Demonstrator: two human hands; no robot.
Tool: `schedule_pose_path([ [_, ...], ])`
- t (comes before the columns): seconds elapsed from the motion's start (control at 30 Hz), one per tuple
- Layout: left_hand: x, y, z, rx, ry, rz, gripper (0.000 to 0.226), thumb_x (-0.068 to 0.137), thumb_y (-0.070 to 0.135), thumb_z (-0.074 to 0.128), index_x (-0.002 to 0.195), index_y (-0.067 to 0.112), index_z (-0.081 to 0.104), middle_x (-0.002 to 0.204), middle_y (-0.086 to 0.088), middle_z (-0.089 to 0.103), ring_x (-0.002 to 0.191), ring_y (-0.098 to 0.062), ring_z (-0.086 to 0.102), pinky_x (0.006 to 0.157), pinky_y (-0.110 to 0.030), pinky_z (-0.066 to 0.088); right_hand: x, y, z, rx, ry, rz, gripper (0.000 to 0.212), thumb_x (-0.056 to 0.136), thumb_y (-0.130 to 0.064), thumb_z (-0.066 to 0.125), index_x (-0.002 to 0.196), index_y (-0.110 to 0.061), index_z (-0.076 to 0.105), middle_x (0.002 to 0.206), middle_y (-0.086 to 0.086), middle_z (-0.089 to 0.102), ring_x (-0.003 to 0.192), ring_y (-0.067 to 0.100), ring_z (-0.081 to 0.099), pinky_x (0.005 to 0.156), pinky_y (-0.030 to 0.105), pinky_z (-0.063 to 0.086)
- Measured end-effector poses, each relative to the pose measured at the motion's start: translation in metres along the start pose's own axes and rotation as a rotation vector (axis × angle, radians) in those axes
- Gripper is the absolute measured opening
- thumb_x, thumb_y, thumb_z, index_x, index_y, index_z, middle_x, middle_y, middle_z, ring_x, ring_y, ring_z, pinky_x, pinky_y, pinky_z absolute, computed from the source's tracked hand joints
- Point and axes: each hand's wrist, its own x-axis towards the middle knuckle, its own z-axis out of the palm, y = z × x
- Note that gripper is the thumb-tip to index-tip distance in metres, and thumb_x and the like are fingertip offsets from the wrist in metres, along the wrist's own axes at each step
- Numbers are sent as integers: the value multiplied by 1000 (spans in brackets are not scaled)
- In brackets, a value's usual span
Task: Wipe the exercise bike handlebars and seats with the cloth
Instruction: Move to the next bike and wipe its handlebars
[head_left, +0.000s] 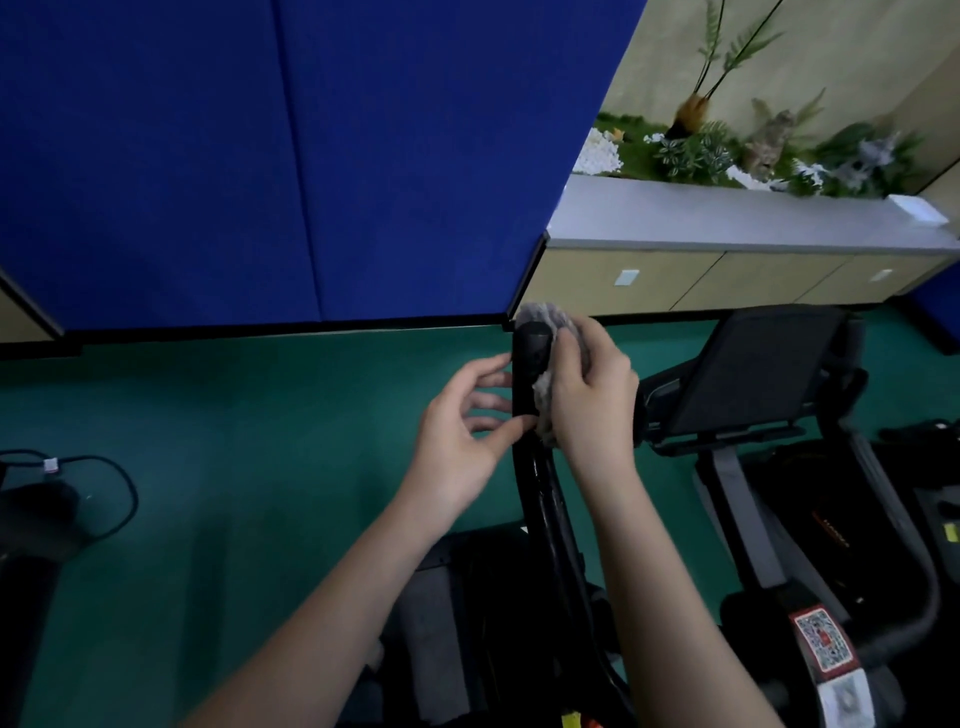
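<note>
Far on the left a black cable (111, 486) lies curled on the green floor (260, 441). Next comes the left hand (470, 434). It is open, with the fingers spread and lightly bent, and the fingertips touch the left side of the black handlebar (530, 364), which stands up in the middle. On the other side of the bar, the right hand (589, 395) is closed around a grey cloth (545, 400) and presses it against the grip. Some cloth sticks out above the top end of the bar and some hangs below the hand. To do this step well, I think the left hand should hold the bar steady while the right hand wraps the cloth all the way round and rubs up and down, top end too. To the right stands another bike with a dark padded seat back (758, 374). It does not look wiped yet, so it likely comes later.
</note>
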Motion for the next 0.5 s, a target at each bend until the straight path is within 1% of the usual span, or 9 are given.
schedule_pose_path([
  [0.07, 0, 0, -2, -19, -14, -5, 53, 76, -13, 68, 109, 27, 55, 103, 5, 61, 78, 0, 59, 71, -15, 49, -7, 2, -2, 7, 2, 12, 23, 98, -13, 46, 107, -14, 66, 81, -9, 65, 70, -6, 56, 63, 5, 38],
  [0.13, 0, -1, -4, -38, -32, -15, 53, 76, -13, 67, 111, 25, 55, 106, 1, 61, 80, 0, 59, 72, -16, 51, -24, 8, -5, 9, -18, 44, 22, 98, -11, 46, 106, -13, 66, 74, -10, 64, 63, -8, 56, 58, 6, 39],
  [0.17, 0, -2, -5, -43, -42, -19, 54, 76, -13, 68, 113, 24, 55, 108, -2, 62, 83, -1, 60, 74, -18, 53, -33, 11, -7, 13, -27, 59, 22, 98, -11, 47, 106, -13, 67, 74, -9, 65, 62, -8, 56, 58, 8, 40],
  [0.27, 0, -4, -6, -53, -64, -20, 59, 75, -13, 69, 116, 28, 55, 110, -2, 63, 89, -6, 62, 78, -25, 55, -42, 14, -7, 27, 27, 46, 24, 96, -7, 51, 112, -13, 69, 91, -17, 68, 83, -16, 60, 71, 2, 41],
  [0.3, 0, -5, -6, -59, -66, -22, 60, 76, -13, 68, 115, 30, 55, 110, -1, 63, 90, -7, 61, 78, -25, 55, -41, 13, -5, 22, 80, 18, 24, 95, -6, 53, 112, -11, 69, 93, -18, 67, 88, -15, 61, 75, 2, 41],
  [0.33, 0, -6, -6, -69, -66, -22, 61, 76, -15, 67, 114, 31, 56, 109, 0, 62, 90, -8, 61, 77, -24, 55, -39, 11, -2, 7, 144, -28, 24, 93, -7, 54, 112, -9, 69, 95, -14, 67, 92, -10, 62, 78, 4, 42],
  [0.4, 0, -8, -6, -95, -62, -24, 64, 76, -20, 62, 112, 32, 56, 106, 3, 61, 88, -6, 60, 73, -20, 52, -34, 6, 6, -42, 241, -173, 25, 91, -9, 56, 112, -7, 69, 103, 0, 67, 99, 6, 63, 86, 14, 46],
  [0.43, 0, -9, -6, -108, -55, -30, 65, 76, -23, 59, 111, 32, 56, 105, 5, 61, 87, -4, 60, 71, -19, 51, -32, 6, 9, -71, 255, -252, 25, 90, -7, 58, 113, -6, 69, 107, 5, 64, 102, 13, 62, 90, 18, 47],
  [0.5, -1, -10, -5, -139, -45, -42, 66, 76, -26, 55, 110, 31, 56, 102, 9, 61, 86, -3, 60, 69, -18, 51, -32, 10, 10, -120, 233, -355, 24, 90, -4, 60, 113, -5, 69, 110, 10, 59, 104, 18, 58, 92, 20, 46],
])
